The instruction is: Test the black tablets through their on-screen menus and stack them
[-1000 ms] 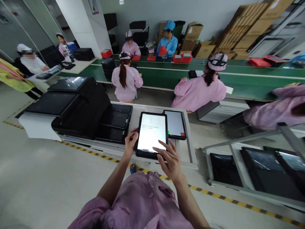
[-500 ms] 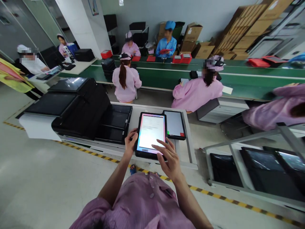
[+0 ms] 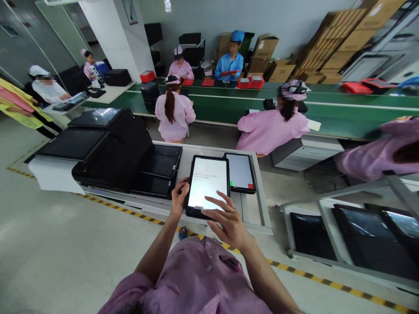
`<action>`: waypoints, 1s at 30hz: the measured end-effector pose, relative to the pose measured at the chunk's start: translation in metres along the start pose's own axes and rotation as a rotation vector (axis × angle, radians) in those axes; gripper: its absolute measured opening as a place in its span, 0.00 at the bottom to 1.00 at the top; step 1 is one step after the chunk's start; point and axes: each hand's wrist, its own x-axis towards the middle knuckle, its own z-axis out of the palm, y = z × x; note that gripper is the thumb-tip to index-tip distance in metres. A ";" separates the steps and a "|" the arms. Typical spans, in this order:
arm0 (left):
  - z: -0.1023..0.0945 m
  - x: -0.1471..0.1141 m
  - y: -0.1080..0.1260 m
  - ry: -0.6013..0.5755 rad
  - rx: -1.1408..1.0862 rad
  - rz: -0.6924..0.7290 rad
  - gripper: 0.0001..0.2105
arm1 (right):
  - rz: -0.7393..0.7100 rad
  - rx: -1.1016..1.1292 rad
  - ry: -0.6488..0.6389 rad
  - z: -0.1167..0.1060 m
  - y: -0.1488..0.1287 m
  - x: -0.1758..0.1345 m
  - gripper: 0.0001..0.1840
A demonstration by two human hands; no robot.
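A black-framed tablet (image 3: 208, 179) with a bright, mostly white screen is tilted up in front of me. My left hand (image 3: 180, 195) is closed on its left edge, the thumb along the frame. Over the lower right of the screen, my right hand (image 3: 225, 218) hangs with fingers spread; a fingertip is at the bottom edge of the display, though whether it touches I cannot tell. Behind and to the right lies a second tablet (image 3: 241, 171) with a grey screen and small green and red corner squares, partly covered by the first.
Black trays (image 3: 160, 163) and a tall stack of black trays (image 3: 111, 152) occupy the cart (image 3: 262, 205) on the left. Several co-workers sit along a green conveyor (image 3: 216, 104) ahead. A metal rack (image 3: 310, 203) with black trays stands at the right. Cardboard boxes (image 3: 347, 39) are piled behind.
My right hand has shifted left and down across the screen. The display has lost its coloured border and now shows a white page to the edges. My left hand keeps its hold.
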 end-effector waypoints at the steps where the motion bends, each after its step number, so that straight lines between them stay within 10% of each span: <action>1: 0.000 0.000 0.000 0.000 0.000 0.000 0.21 | 0.000 -0.001 -0.001 0.001 0.001 -0.002 0.17; 30: -0.003 0.004 -0.012 -0.026 -0.012 0.029 0.20 | 0.160 -0.149 -0.009 0.009 0.021 0.019 0.19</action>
